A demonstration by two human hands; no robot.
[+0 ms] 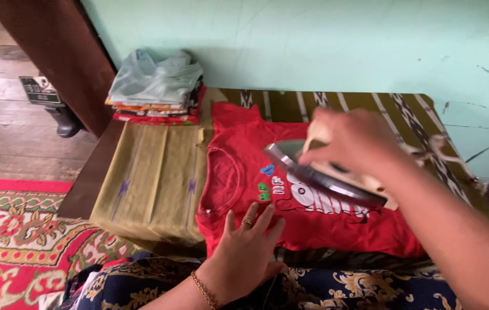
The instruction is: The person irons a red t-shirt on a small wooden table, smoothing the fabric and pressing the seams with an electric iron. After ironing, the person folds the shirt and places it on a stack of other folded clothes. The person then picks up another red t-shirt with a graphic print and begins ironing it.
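Right hand (350,140) wrapped tight around iron (325,178) tilted up over red shirt (313,224) on desk (158,178), left hand (247,244) pressed flat, fingers spread, on shirt's near edge.

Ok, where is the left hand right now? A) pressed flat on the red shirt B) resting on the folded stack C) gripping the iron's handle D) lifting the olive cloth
A: the left hand lies palm down, fingers spread, on the near edge of the red shirt, while the right hand holds the iron above the shirt's print.
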